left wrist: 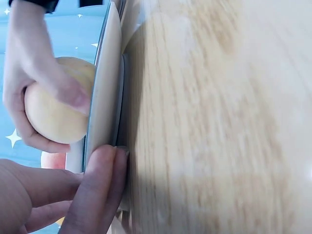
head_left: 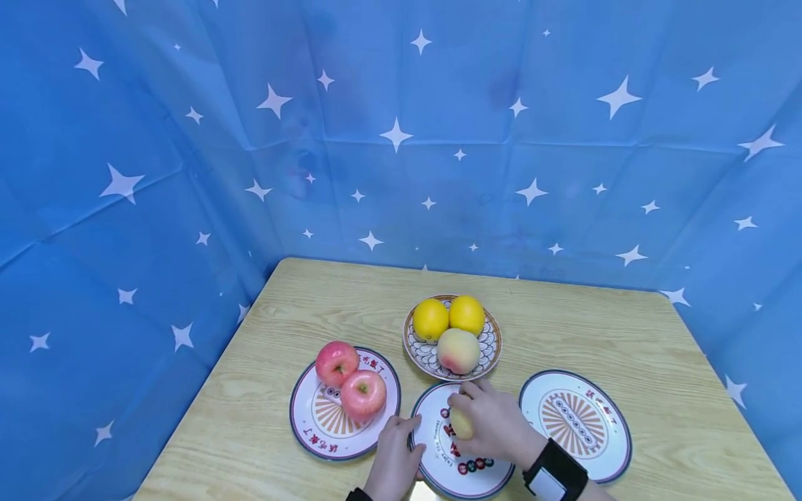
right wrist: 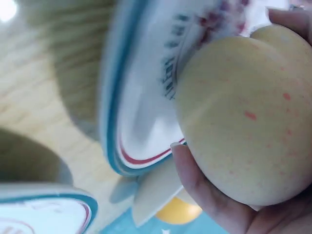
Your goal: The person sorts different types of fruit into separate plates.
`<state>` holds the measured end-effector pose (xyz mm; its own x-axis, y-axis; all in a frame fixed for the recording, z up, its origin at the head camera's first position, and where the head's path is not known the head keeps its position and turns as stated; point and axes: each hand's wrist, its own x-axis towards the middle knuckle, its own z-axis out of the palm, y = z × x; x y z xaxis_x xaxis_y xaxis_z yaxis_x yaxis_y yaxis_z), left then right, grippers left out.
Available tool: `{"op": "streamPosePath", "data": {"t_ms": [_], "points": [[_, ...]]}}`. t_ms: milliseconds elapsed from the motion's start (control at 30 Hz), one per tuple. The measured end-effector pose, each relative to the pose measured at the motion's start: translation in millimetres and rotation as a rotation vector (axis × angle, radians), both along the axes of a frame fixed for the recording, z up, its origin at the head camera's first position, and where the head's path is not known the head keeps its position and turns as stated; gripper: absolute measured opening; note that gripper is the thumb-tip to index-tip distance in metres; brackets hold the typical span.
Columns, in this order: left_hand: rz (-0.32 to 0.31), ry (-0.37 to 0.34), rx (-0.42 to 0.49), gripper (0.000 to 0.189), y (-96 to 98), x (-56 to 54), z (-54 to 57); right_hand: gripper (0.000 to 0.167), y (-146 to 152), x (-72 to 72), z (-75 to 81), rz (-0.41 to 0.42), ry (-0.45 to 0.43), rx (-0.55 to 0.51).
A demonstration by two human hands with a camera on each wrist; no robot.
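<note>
Partly hidden peach (head_left: 461,424), right fingers (right wrist: 192,181) round it, perhaps touching plate (head_left: 432,405).

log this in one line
right hand: grips pale yellow peach over round white middle plate | left hand: holds that plate's rim | two red apples: on left white plate

Around your right wrist you wore a wide, matte black band (head_left: 560,465) with a flat, pale grey-white rectangular panel (head_left: 547,486) set into it; your forearm (head_left: 595,492) just past it was bare. Your left wrist carried a black band (head_left: 359,495) too, mostly cut off by the head view's lower edge. Your right hand (head_left: 491,426) and left hand (head_left: 393,454) were both bare, slim-fingered.
</note>
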<state>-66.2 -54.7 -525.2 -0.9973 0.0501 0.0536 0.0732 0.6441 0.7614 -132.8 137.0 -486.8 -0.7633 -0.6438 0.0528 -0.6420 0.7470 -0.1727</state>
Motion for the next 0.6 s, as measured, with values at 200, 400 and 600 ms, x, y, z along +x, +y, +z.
{"op": "streamPosePath", "data": {"t_ms": [200,400,600], "points": [[-0.005,-0.004,-0.006,0.042,-0.5,-1.5,0.5,0.058,-4,2.5,-6.3,0.009,0.056,0.022],[-0.007,-0.01,-0.004,0.043,-1.4,-1.7,1.0,0.039,-8,4.5,-6.6,0.048,0.054,0.004],[-0.001,-0.032,0.015,0.043,-1.4,-2.3,0.0,0.038,-9,-13.5,16.0,-0.094,0.091,-0.213]]}}
